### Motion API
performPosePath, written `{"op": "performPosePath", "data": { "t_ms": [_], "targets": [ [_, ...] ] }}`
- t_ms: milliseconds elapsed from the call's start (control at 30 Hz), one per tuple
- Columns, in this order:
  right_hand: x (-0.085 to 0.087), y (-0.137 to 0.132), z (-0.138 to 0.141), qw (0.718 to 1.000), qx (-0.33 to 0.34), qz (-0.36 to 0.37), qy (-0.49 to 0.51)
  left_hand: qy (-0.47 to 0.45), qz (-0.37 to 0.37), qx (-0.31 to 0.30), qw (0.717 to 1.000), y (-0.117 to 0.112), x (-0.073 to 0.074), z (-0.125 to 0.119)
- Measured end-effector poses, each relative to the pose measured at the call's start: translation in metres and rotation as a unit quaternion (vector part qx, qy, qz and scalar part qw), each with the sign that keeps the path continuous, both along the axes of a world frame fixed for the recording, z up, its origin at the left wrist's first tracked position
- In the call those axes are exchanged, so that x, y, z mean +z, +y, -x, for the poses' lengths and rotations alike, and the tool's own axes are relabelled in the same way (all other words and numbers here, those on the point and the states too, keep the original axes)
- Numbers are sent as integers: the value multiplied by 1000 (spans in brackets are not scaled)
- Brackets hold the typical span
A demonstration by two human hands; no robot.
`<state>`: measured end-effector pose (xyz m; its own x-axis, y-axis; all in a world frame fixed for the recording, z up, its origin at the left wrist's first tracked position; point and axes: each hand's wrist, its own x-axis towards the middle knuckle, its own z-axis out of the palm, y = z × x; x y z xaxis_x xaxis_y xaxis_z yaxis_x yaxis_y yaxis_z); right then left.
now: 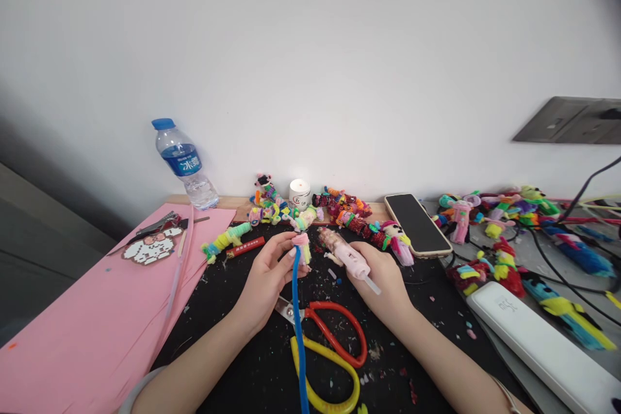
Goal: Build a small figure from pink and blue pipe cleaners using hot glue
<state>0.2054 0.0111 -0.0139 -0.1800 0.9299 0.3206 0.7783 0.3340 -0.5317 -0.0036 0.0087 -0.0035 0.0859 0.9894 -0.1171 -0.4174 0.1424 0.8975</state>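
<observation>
Pinched in the fingers of my left hand (266, 278) is a small pink-and-yellow pipe-cleaner piece (303, 250). A long blue pipe cleaner (298, 330) hangs from it toward me. My right hand (381, 275) grips a pale pink hot glue gun (350, 260), a clear glue stick (372, 285) poking out of its rear. The gun's stained nozzle end points up and left, a little apart from the pipe-cleaner piece. Below both hands lie scissors (361, 336) with one red and one yellow handle, partly behind the blue strand.
Several finished pipe-cleaner figures (359, 223) line the wall around a white cup (299, 193). Pink sheets (121, 330) and a water bottle (187, 165) are left. A phone (418, 225), more figures (460, 220), cables and a white power strip or bank (538, 343) occupy the right.
</observation>
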Motion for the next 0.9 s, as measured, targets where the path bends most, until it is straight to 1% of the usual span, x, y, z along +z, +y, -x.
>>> {"op": "performPosePath", "data": {
  "t_ms": [167,333,467,567,633,733,800,900],
  "targets": [
    [0,0,3,998,-31,-9,-52,10,-4,3,1000,0,1,-1],
    [-2,-2,5,995,-35,1,-89,21,6,-3,1000,-1,3,-2],
    [-3,-3,6,996,-40,3,-83,33,7,-12,999,-2,2,-2],
    [-2,-4,6,997,-33,-33,-53,39,0,-23,999,-1,2,-2],
    [1,-7,7,998,14,-62,-13,43,0,-26,999,-2,2,-3],
    [4,-13,10,988,124,-79,48,57,7,-36,998,-3,4,-5],
    [6,-18,13,978,178,-90,55,69,6,-43,997,-3,4,-6],
    [11,-26,19,968,237,-82,29,95,-10,-46,994,-3,2,-5]
  ]
}}
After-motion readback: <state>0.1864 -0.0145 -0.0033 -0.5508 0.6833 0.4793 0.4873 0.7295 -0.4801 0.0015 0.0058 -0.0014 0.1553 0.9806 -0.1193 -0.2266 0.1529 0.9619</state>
